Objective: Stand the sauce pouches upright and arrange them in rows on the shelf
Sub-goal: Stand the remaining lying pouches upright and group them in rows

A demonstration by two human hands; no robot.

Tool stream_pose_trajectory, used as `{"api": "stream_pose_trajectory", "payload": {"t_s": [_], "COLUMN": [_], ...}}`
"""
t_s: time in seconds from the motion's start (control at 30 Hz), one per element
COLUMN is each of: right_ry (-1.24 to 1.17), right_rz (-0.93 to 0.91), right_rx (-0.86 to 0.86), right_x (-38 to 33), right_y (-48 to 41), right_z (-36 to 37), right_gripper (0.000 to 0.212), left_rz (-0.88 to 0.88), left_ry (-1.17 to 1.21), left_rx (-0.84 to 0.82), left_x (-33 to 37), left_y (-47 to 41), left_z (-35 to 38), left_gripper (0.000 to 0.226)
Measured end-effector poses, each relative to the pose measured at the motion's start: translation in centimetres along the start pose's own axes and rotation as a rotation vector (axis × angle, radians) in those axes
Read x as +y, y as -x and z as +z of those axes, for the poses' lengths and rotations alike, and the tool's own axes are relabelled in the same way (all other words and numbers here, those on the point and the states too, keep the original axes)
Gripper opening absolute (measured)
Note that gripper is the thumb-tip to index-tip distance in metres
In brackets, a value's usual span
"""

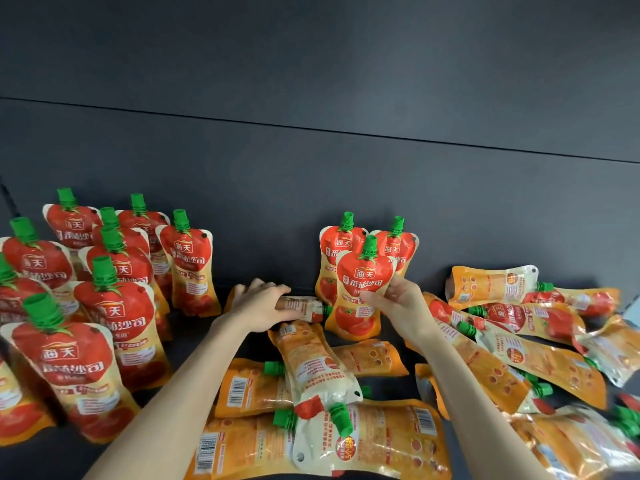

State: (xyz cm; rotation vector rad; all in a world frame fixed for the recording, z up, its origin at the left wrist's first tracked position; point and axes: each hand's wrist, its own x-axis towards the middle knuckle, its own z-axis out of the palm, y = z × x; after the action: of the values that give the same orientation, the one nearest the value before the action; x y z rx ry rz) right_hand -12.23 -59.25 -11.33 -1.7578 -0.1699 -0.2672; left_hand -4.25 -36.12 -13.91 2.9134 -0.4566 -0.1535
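Observation:
Red-and-orange sauce pouches with green caps fill a dark shelf (194, 327). Several stand upright in rows at the left (114, 306). Two more stand against the back wall (337, 251), right of centre. In front of them an upright pouch (360, 292) is pinched at its right edge by my right hand (398, 299). My left hand (258, 303) grips a pouch lying on its side (301, 306), cap pointing right. Many pouches lie flat in the foreground (322, 382) and at the right (519, 341).
The dark back wall (311, 168) rises right behind the standing pouches. A bare strip of shelf runs between the left rows and my left forearm. The pile at the right reaches the frame's edge.

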Motion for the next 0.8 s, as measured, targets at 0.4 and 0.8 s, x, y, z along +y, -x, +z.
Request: {"api": "stream_pose_trajectory", "payload": {"t_s": [0.4, 0.8], "right_ry": [-0.043, -0.020], "right_rz": [0.054, 0.085], "right_rx": [0.010, 0.033], "right_x": [1.0, 1.7], "right_y": [0.0, 0.1], "right_z": [0.0, 0.0], "right_gripper": [0.019, 0.025], "left_rz": [0.048, 0.078], "left_ry": [0.299, 0.504], "left_rx": [0.050, 0.148], "left_x": [-0.7, -1.0], "left_y": [-0.3, 0.2], "left_z": [0.1, -1.6], "left_gripper": [0.039, 0.044]}}
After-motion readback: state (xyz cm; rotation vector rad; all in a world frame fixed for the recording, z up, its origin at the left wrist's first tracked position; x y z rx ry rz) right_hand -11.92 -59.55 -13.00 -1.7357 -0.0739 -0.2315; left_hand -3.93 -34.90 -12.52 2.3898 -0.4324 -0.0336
